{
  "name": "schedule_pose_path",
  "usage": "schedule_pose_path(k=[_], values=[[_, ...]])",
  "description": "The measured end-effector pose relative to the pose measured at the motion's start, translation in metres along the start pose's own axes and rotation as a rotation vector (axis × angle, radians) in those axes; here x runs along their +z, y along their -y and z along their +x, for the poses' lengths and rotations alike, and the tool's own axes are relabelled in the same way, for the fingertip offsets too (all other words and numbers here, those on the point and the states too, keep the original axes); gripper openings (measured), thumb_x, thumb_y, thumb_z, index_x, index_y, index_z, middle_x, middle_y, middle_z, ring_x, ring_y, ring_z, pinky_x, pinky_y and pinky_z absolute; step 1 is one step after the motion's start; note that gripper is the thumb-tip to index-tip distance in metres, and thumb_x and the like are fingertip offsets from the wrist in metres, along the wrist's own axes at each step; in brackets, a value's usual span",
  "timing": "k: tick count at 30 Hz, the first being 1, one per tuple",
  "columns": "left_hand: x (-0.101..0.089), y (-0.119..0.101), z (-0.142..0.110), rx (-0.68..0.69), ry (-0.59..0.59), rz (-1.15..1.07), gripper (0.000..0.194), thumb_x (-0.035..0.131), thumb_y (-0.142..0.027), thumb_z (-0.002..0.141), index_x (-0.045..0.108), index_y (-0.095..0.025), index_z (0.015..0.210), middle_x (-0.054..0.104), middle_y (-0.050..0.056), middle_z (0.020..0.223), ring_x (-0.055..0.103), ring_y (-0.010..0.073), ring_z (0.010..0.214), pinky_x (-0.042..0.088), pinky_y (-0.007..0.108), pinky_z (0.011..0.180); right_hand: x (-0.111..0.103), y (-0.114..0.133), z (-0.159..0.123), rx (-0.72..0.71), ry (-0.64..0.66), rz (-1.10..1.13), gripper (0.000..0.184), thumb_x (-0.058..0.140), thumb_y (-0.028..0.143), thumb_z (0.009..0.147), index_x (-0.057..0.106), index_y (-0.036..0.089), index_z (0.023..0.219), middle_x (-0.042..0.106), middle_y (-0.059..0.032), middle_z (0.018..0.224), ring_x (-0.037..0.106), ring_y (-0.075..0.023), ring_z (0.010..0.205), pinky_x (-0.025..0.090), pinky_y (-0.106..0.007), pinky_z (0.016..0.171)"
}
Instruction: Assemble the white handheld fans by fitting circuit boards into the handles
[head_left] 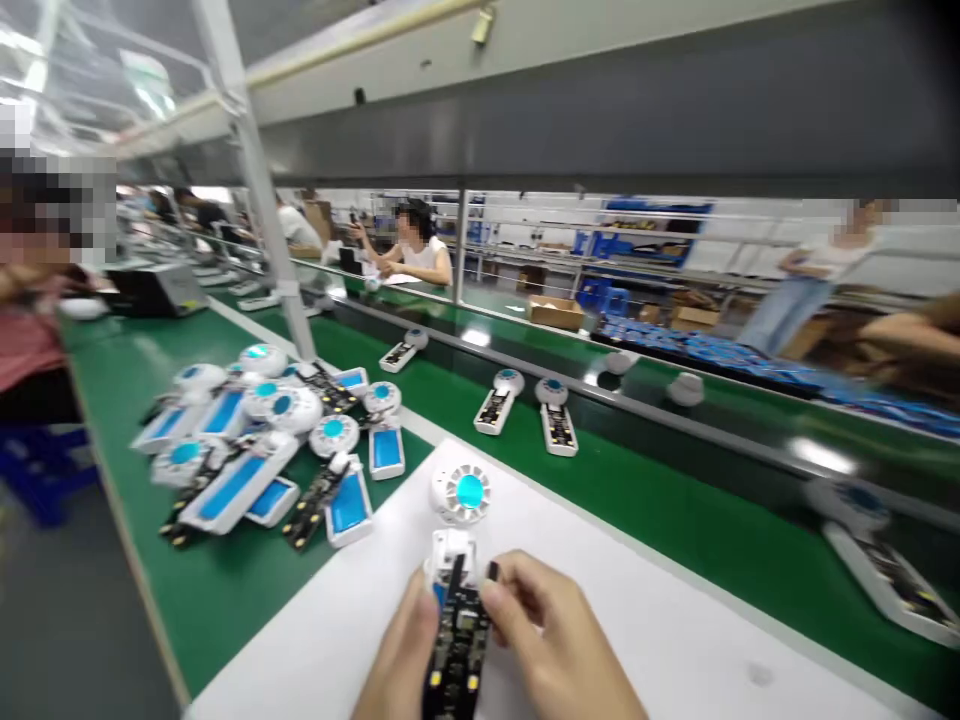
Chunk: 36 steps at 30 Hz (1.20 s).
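Note:
Over the white sheet, a white handheld fan [448, 545] lies with its round slotted head, blue in the centre, pointing away from me. My left hand [401, 645] is wrapped round the left side of its handle. A black circuit board [459, 640] with yellow-white square parts lies along the open handle, and a bit of blue shows beside it. My right hand [547, 620] pinches the board's upper right edge between thumb and bent fingers, where a narrow dark tip sticks up. The lower end of the handle is hidden by the board and the frame edge.
A heap of similar fans [277, 410] with blue-lined handles and loose boards covers the green bench at left. Several open fans [559, 420] lie on the green strip beyond the white sheet [615, 590]. A metal post [259, 170] rises behind the heap. Co-workers sit farther off.

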<state>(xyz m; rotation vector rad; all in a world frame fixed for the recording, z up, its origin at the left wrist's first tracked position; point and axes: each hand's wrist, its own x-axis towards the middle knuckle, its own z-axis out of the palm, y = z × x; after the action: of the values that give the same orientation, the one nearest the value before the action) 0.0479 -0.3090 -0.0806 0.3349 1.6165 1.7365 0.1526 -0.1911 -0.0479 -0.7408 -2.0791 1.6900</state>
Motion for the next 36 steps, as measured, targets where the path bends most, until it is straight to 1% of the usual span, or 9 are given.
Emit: schedule_pose_path(k=[2, 4, 6, 14, 19, 22, 26, 31, 36], values=[[0.005, -0.002, -0.004, -0.051, 0.026, -0.032, 0.071, 0.064, -0.078, 0.078, 0.072, -0.023, 0.121, 0.077, 0.011, 0.087, 0.075, 0.0309, 0.083, 0.062, 0.034, 0.063, 0.001, -0.004, 0.001, -0.029, -0.01, -0.026, 0.041, 0.05, 0.057, 0.092, 0.049, 0.02, 0.072, 0.051, -0.0017, 0.07, 0.051, -0.019, 0.07, 0.041, -0.029, 0.066], [0.008, 0.0, -0.007, -0.112, 0.082, -0.043, 0.073, 0.059, -0.08, 0.08, 0.069, -0.021, 0.121, 0.068, 0.004, 0.067, 0.063, 0.0182, 0.049, 0.047, 0.023, 0.039, 0.0, -0.004, -0.001, -0.064, -0.049, -0.067, 0.04, 0.05, 0.054, 0.093, 0.051, 0.02, 0.072, 0.052, -0.0016, 0.069, 0.051, -0.0187, 0.068, 0.04, -0.029, 0.065], [0.01, 0.002, -0.008, -0.108, 0.152, -0.056, 0.074, 0.057, -0.082, 0.08, 0.068, -0.018, 0.116, 0.064, 0.001, 0.063, 0.052, 0.0116, 0.038, 0.039, 0.019, 0.033, -0.002, -0.003, -0.003, -0.088, -0.073, -0.118, 0.036, 0.052, 0.049, 0.093, 0.052, 0.021, 0.07, 0.053, -0.0009, 0.066, 0.051, -0.0176, 0.064, 0.039, -0.028, 0.061], [0.004, 0.004, -0.004, -0.084, 0.194, -0.069, 0.077, 0.05, -0.084, 0.082, 0.062, -0.017, 0.117, 0.066, 0.003, 0.071, 0.058, 0.0151, 0.046, 0.048, 0.023, 0.034, 0.003, 0.006, -0.012, -0.149, -0.078, -0.138, 0.025, 0.051, 0.032, 0.097, 0.058, 0.021, 0.076, 0.066, -0.001, 0.07, 0.06, -0.0168, 0.065, 0.043, -0.026, 0.059], [-0.001, 0.009, -0.008, 0.234, 0.311, -0.077, 0.069, 0.052, -0.08, 0.085, 0.057, -0.019, 0.117, 0.065, 0.002, 0.073, 0.058, 0.0136, 0.047, 0.046, 0.02, 0.035, 0.002, 0.005, -0.017, -0.353, -0.001, -0.217, 0.021, 0.051, 0.019, 0.101, 0.059, 0.02, 0.082, 0.065, 0.003, 0.071, 0.058, -0.0117, 0.064, 0.042, -0.022, 0.06], [0.001, 0.009, -0.012, 0.352, 0.322, -0.09, 0.065, 0.057, -0.079, 0.083, 0.06, -0.02, 0.11, 0.067, 0.002, 0.077, 0.063, 0.0155, 0.058, 0.052, 0.023, 0.047, -0.006, 0.004, -0.018, -0.521, 0.104, -0.142, 0.005, 0.057, 0.02, 0.103, 0.062, 0.022, 0.104, 0.066, 0.0044, 0.079, 0.06, -0.0102, 0.068, 0.047, -0.019, 0.066], [0.004, 0.007, -0.016, 0.55, 0.414, -0.09, 0.067, 0.053, -0.08, 0.085, 0.062, -0.023, 0.119, 0.073, 0.005, 0.091, 0.071, 0.023, 0.081, 0.06, 0.034, 0.075, -0.02, 0.011, -0.02, -0.761, 0.282, -0.234, 0.033, 0.06, 0.024, 0.103, 0.052, 0.025, 0.136, 0.071, 0.0026, 0.095, 0.063, -0.0114, 0.073, 0.048, -0.022, 0.069], [0.0, 0.007, -0.016, 0.63, 0.455, -0.038, 0.062, 0.061, -0.072, 0.086, 0.063, -0.024, 0.125, 0.073, 0.007, 0.111, 0.071, 0.0259, 0.099, 0.057, 0.035, 0.09, -0.029, 0.025, -0.026, -0.819, 0.367, -0.52, 0.029, 0.045, 0.023, 0.108, 0.053, 0.027, 0.135, 0.066, 0.005, 0.075, 0.057, -0.0138, 0.059, 0.039, -0.028, 0.058], [-0.005, 0.009, -0.014, 0.609, 0.521, -0.01, 0.059, 0.065, -0.065, 0.088, 0.061, -0.026, 0.132, 0.075, 0.007, 0.109, 0.072, 0.0261, 0.091, 0.059, 0.035, 0.079, -0.029, 0.027, -0.03, -0.782, 0.367, -0.631, 0.023, 0.038, 0.031, 0.11, 0.058, 0.025, 0.118, 0.073, -0.0012, 0.098, 0.066, -0.0182, 0.075, 0.044, -0.03, 0.063]])
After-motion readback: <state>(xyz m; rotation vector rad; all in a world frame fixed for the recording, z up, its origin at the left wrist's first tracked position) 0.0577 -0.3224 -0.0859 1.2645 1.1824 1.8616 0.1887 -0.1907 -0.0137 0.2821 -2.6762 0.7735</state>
